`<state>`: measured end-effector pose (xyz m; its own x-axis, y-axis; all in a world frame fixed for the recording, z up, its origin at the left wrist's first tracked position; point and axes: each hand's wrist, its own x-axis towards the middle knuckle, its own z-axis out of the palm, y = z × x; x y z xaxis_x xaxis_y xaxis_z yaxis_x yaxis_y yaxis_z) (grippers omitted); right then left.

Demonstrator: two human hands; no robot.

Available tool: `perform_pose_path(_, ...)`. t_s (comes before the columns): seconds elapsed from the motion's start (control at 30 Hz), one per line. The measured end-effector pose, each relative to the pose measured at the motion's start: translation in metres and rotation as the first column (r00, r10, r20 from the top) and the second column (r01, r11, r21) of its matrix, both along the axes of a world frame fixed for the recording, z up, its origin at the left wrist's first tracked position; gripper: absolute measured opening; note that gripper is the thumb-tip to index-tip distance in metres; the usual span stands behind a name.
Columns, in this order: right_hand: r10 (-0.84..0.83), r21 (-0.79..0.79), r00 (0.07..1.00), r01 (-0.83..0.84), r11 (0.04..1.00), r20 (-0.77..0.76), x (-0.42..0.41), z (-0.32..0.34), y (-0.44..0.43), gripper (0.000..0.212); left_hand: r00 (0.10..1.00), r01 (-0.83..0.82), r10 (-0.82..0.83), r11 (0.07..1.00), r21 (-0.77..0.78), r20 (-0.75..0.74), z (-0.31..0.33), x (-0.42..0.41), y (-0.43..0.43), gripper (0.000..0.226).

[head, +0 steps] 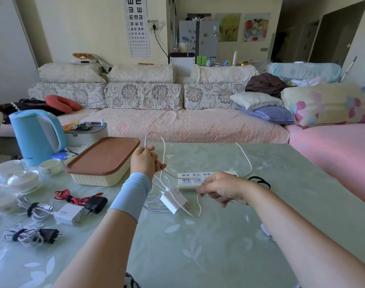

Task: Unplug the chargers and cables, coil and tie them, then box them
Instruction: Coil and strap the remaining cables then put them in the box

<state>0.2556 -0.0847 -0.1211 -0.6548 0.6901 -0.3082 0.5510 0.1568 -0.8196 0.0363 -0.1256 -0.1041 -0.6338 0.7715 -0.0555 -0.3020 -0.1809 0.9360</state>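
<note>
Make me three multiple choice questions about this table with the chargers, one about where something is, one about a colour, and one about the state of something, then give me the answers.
1. Where is the power strip?
A. in the box
B. on the table, under the right hand
C. on the sofa

2. What colour is the box lid?
A. brown
B. blue
C. green

3. How is the white charger by the left hand?
A. plugged in
B. boxed
C. unplugged, lying on the table

Answers: B, the strip lies beneath the right hand; A, the lid is brown; C, its prongs are bare.
</note>
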Motion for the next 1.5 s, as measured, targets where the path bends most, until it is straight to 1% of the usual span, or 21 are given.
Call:
perform_pose_path(0.07,-0.065,0.016,0.992,0.064,0.998,0.105,0.016,-0.004,0.006,0.015,0.981,-0.09,0.058,0.982,-0.166,-0.187,-0.007,-0.005,0.003,0.027)
perform_pose_path(0.13,-0.114,0.021,0.981,0.112,0.993,0.158,0.03,-0.006,0.01,0.026,0.907,-0.149,0.005,0.94,-0.308,-0.422,-0.013,-0.013,0.006,0.025)
perform_pose_path(0.2,-0.193,0.086,0.963,0.179,0.98,0.186,0.042,-0.007,0.014,0.038,0.712,-0.236,-0.175,0.852,-0.467,-0.68,-0.02,-0.016,0.008,0.027)
perform_pose_path(0.27,-0.268,0.184,0.944,0.234,0.955,0.192,0.051,-0.007,0.018,0.044,0.535,-0.36,-0.319,0.752,-0.553,-0.782,-0.025,-0.006,0.009,0.029)
perform_pose_path(0.33,-0.277,0.3,0.933,0.203,0.932,0.231,0.056,-0.007,0.018,0.046,0.391,-0.473,-0.372,0.704,-0.531,-0.842,-0.028,0.013,0.01,0.041)
perform_pose_path(0.37,-0.272,0.342,0.925,0.174,0.923,0.264,0.058,-0.006,0.017,0.044,0.311,-0.508,-0.354,0.723,-0.469,-0.882,-0.025,0.025,0.009,0.045)
perform_pose_path(0.43,-0.284,0.384,0.904,0.151,0.911,0.319,0.061,-0.009,0.018,0.034,0.173,-0.436,-0.301,0.83,-0.347,-0.938,-0.025,0.043,0.015,0.045)
perform_pose_path(0.5,-0.318,0.42,0.871,0.147,0.896,0.374,0.064,-0.016,0.021,0.03,0.109,-0.205,-0.319,0.92,-0.335,-0.942,-0.025,0.063,0.021,0.039)
perform_pose_path(0.57,-0.323,0.422,0.862,0.143,0.895,0.392,0.068,-0.028,0.027,0.034,0.025,-0.011,-0.41,0.912,-0.41,-0.912,-0.03,0.085,0.025,0.037)
perform_pose_path(0.63,-0.299,0.391,0.871,0.137,0.91,0.391,0.071,-0.038,0.03,0.034,-0.05,0.039,-0.519,0.853,-0.521,-0.853,-0.042,0.103,0.027,0.043)
perform_pose_path(0.73,-0.315,0.45,0.82,0.079,0.89,0.478,0.074,-0.047,0.033,0.025,-0.097,0.047,-0.684,0.723,-0.69,-0.723,-0.062,0.117,0.033,0.055)
perform_pose_path(0.8,-0.369,0.481,0.744,0.073,0.874,0.557,0.077,-0.052,0.033,0.034,-0.153,0.015,-0.739,0.662,-0.749,-0.656,-0.072,0.123,0.036,0.059)
perform_pose_path(0.9,-0.336,0.427,0.651,0.02,0.904,0.681,0.079,-0.058,0.031,0.031,-0.16,-0.006,-0.756,0.644,-0.765,-0.635,-0.08,0.125,0.04,0.057)
perform_pose_path(1.0,-0.275,0.399,0.668,-0.037,0.916,0.692,0.076,-0.062,0.033,0.015,-0.158,0.031,-0.732,0.667,-0.744,-0.663,-0.078,0.121,0.042,0.061)
perform_pose_path(1.13,-0.234,0.389,0.86,0.045,0.92,0.453,0.065,-0.054,0.035,0.027,-0.204,0.105,-0.649,0.73,-0.675,-0.733,-0.07,0.119,0.037,0.078)
perform_pose_path(1.17,-0.223,0.377,0.912,0.083,0.922,0.344,0.062,-0.05,0.034,0.029,-0.182,0.13,-0.64,0.737,-0.663,-0.747,-0.069,0.12,0.036,0.075)
perform_pose_path(1.23,-0.219,0.361,0.963,0.15,0.92,0.156,0.059,-0.042,0.029,0.032,-0.055,0.192,-0.642,0.745,-0.639,-0.765,-0.065,0.117,0.035,0.051)
perform_pose_path(1.27,-0.219,0.359,0.971,0.17,0.918,0.1,0.059,-0.037,0.027,0.033,0.008,0.224,-0.64,0.75,-0.622,-0.769,-0.062,0.115,0.035,0.032)
perform_pose_path(1.33,-0.198,0.304,0.98,0.188,0.934,0.002,0.059,-0.032,0.024,0.035,0.024,0.235,-0.602,0.78,-0.58,-0.798,-0.055,0.109,0.035,0.013)
perform_pose_path(1.43,-0.17,0.062,0.95,0.193,0.979,-0.262,0.056,-0.026,0.021,0.033,0.018,0.19,-0.542,0.827,-0.53,-0.84,-0.044,0.101,0.033,0.022)
perform_pose_path(1.5,-0.198,-0.034,0.919,0.198,0.98,-0.342,0.057,-0.018,0.017,0.031,0.061,0.2,-0.547,0.826,-0.527,-0.835,-0.037,0.099,0.03,0.019)
